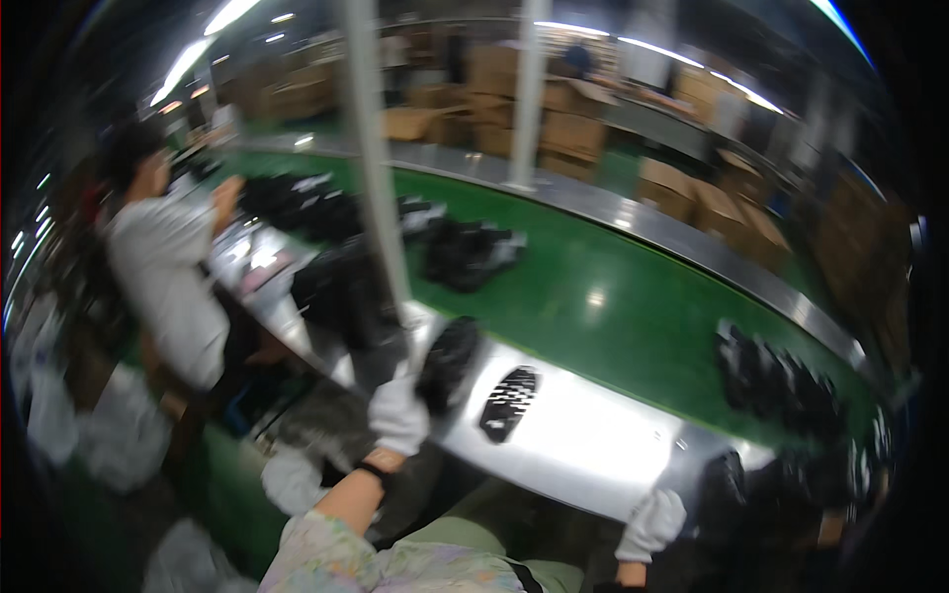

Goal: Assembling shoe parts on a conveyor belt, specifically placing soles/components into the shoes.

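Note:
My left hand (398,416), in a white glove, is at the near edge of the metal table against a black shoe (451,364). Its fingers seem closed on the shoe's near side, though blur softens them. Just right of that shoe, a black sole with white patches (509,403) lies on the shiny tabletop (583,425). My right hand (652,524), also gloved in white, hangs by the table's front edge at the lower right. Motion smears its fingers, and nothing can be made out in them. Dark shoes (727,479) stand close beyond it.
A green conveyor belt (593,262) runs past the table, carrying black shoes (470,252) at left and more shoes (776,381) at right. A white post (376,168) rises by the table. A co-worker (168,257) stands at left. Cardboard boxes (727,212) line the far side.

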Available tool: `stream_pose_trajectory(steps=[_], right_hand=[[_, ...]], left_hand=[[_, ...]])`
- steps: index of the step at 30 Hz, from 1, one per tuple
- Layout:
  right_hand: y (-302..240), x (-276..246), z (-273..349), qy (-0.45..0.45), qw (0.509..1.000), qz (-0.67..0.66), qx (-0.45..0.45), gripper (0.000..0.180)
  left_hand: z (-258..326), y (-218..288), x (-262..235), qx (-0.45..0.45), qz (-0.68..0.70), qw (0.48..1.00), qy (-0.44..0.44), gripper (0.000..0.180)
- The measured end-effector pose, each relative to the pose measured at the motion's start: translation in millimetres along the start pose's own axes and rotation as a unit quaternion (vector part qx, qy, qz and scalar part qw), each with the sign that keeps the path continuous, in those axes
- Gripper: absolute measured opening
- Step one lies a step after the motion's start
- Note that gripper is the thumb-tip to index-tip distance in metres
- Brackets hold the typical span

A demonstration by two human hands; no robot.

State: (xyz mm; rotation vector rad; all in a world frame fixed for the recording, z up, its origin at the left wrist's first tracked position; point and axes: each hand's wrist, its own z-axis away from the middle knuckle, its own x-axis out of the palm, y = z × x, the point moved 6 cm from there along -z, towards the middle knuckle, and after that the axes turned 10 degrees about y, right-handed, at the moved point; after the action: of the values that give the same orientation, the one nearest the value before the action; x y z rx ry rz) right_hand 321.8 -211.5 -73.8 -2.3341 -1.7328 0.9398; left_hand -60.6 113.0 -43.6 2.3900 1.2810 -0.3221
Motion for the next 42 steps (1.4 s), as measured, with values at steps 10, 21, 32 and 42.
stream_pose_trajectory(steps=[10,21,32,42], right_hand=[[16,21,22,-0.152,0.914,0.287,-0.242,0.033],[-122,51,-3,-0.243,0.929,0.068,-0.270,0.026],[-171,85,33,-0.131,0.865,0.048,-0.482,0.020],[-184,82,24,-0.145,0.872,0.025,-0.467,0.019]], left_hand=[[-8,-19,-41,-0.089,0.034,0.995,-0.023,0.032],[-4,-21,-35,-0.119,0.047,0.991,-0.031,0.033],[-2,-24,-31,-0.149,0.052,0.987,-0.021,0.015],[10,-24,-13,-0.140,0.049,0.987,-0.066,0.018]])
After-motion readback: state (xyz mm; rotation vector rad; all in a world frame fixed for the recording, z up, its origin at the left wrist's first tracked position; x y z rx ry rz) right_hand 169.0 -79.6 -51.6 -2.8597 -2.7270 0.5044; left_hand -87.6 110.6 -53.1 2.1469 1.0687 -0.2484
